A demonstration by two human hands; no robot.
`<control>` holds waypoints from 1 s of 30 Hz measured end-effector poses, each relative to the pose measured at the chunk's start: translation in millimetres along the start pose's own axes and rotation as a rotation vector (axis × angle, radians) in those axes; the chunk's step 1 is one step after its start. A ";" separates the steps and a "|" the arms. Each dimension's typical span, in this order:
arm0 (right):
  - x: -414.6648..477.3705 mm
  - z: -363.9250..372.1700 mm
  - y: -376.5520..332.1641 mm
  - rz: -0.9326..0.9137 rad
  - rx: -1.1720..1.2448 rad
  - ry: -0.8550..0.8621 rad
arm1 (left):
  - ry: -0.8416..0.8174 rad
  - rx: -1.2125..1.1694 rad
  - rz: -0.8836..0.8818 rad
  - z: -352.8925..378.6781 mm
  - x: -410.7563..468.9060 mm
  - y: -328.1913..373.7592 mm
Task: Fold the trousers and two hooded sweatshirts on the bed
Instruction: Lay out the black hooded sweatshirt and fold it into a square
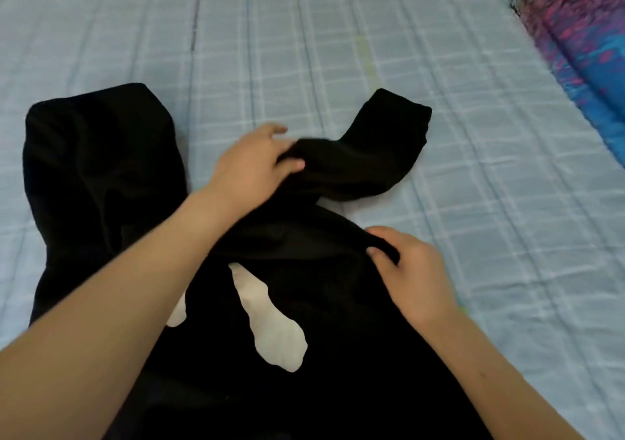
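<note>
A black hooded sweatshirt (338,321) with white shapes printed on it lies spread on the bed in the head view. Its hood (101,155) lies at the left. Its sleeve (368,155) bends away to the upper right, cuff outermost. My left hand (253,165) reaches across the garment and grips the sleeve near its upper part, fingers and thumb pinching the cloth. My right hand (409,274) pinches the sweatshirt's right edge near the shoulder, thumb on top of a fold. No trousers or second sweatshirt are in view.
The bed is covered by a pale blue checked sheet (338,33), creased in long lines. A pink, purple and blue patterned pillow (588,44) lies at the upper right corner.
</note>
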State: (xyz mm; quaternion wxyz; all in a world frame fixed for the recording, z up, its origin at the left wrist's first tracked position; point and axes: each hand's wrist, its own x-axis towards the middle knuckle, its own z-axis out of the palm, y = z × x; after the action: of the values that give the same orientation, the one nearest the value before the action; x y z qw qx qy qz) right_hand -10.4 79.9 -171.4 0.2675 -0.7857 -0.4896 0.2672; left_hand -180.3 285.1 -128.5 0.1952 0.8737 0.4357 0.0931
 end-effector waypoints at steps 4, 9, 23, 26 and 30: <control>-2.4 -25.7 16.4 0.080 -0.036 0.102 | 0.331 0.138 -0.127 -27.9 67.0 -0.9; -0.6 -12.0 27.2 0.115 -0.070 0.093 | 0.181 0.326 -0.129 15.5 39.5 -4.6; -3.6 -34.0 15.2 0.109 0.186 0.154 | 0.211 -0.215 0.032 22.7 19.8 -15.4; -6.1 -34.7 23.3 0.130 0.149 0.200 | 0.173 0.121 0.118 18.4 36.2 -2.9; -9.0 -27.1 44.4 0.260 -0.002 0.072 | 0.106 0.337 0.118 35.7 -8.9 39.0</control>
State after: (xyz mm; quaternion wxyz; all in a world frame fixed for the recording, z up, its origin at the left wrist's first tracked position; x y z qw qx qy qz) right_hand 32.5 50.7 -180.9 0.2472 -0.8519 -0.3739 0.2707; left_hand -145.5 247.5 -144.2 0.0169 0.9121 0.4026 0.0759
